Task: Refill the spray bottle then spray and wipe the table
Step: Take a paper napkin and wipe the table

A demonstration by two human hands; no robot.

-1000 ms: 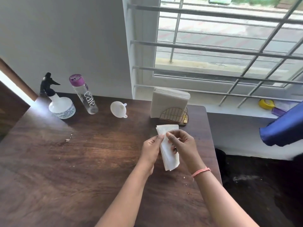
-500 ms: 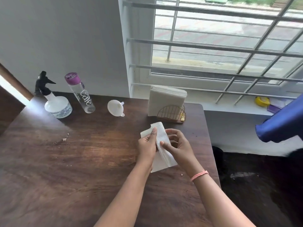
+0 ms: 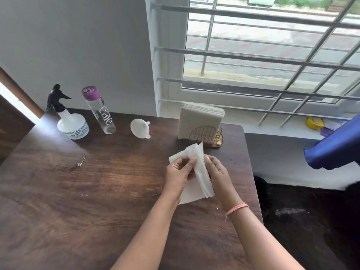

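Note:
A white paper napkin (image 3: 200,172) is held between both hands above the right side of the dark wooden table (image 3: 97,191). My left hand (image 3: 178,173) pinches one layer of it, my right hand (image 3: 217,173) grips the other side, and the sheet is partly spread apart. At the table's back left stands a white spray bottle (image 3: 71,122) with a black trigger head. Beside it is a clear water bottle (image 3: 100,111) with a purple cap. A white funnel (image 3: 140,128) lies on its side to the right of that.
A gold wire holder (image 3: 207,136) with a stack of white napkins (image 3: 199,117) stands at the back, just behind my hands. Crumbs and a small wet smear (image 3: 78,164) mark the table's left part. The table's right edge drops to a dark floor; a blue object (image 3: 335,147) juts in at right.
The folded napkin has been pulled open between my hands, its layers now spread wider. Both hands have stayed in about the same spot above the table.

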